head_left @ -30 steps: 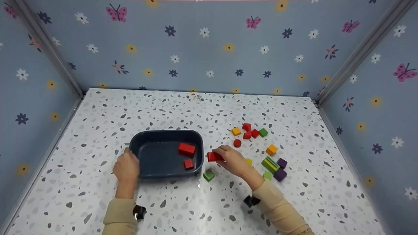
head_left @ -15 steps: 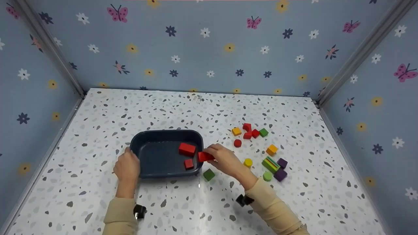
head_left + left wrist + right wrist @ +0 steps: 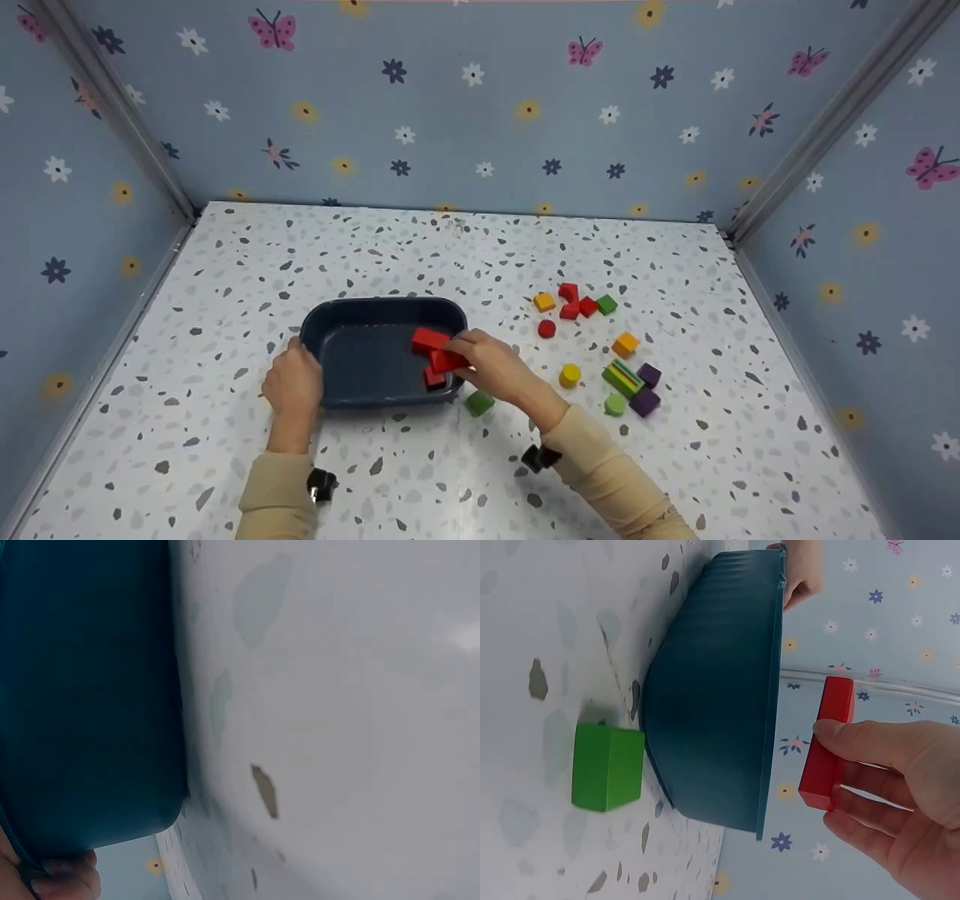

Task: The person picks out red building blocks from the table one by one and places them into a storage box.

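My left hand (image 3: 292, 380) grips the left rim of a dark blue plastic tub (image 3: 360, 405); in the left wrist view its fingers (image 3: 69, 881) curl over that rim. My right hand (image 3: 495, 366) pinches a red rectangular block (image 3: 829, 742) between thumb and fingers, above the tub's right side. In the head view this held block overlaps two others lying in the tub: a larger red block (image 3: 427, 340) and a small red cube (image 3: 433, 379). Just outside the tub's right wall, below my right hand, lies a green block (image 3: 607, 765).
Right of the tub lie a yellow cylinder (image 3: 569, 376), a red round piece (image 3: 547, 328), a red arch-shaped piece (image 3: 568, 292), orange cubes (image 3: 625, 344), a striped green block (image 3: 622, 378), purple blocks (image 3: 645, 402) and a light green round piece (image 3: 615, 405). Flowered panels (image 3: 480, 97) enclose the speckled table (image 3: 375, 247).
My right hand has carried the red block leftward, from beside the tub across its right rim to over the inside. The left hand has stayed on the rim.
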Demonstrator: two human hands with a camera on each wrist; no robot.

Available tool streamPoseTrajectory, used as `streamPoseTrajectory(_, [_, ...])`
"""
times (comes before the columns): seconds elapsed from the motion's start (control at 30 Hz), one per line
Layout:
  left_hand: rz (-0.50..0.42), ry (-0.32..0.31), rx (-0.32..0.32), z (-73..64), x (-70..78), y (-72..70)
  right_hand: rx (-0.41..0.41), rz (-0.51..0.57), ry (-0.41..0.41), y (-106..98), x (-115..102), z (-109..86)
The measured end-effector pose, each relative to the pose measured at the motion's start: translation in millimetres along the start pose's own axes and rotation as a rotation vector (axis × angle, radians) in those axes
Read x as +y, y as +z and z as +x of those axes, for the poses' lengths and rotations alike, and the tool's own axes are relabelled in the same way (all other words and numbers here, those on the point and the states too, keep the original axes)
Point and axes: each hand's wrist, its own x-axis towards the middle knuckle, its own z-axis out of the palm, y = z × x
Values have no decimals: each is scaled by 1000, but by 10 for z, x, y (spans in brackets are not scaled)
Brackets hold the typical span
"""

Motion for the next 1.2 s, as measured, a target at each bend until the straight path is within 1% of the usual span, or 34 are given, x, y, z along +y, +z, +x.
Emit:
streamPoseTrajectory(0.2, [4,3,-2,-3,-6,2,6,17,-35,109,-65,97])
streamPoseTrajectory(0.37, [8,0,6,-4,-6,6,-4,11,-46,190,-127,164])
streamPoseTrajectory(0.57, [3,17,32,-12,-9,8,-20,-40,-50,267,-178,234])
streamPoseTrajectory(0.87, [3,2,17,-12,-12,8,-42,-75,-69,398,-230,337])
streamPoseTrajectory(1.03, [5,1,21,-13,-7,4,-51,-91,-64,477,-226,383])
streamPoseTrajectory(1.2, [4,3,31,-9,-3,-4,-81,-69,-47,540,-224,428])
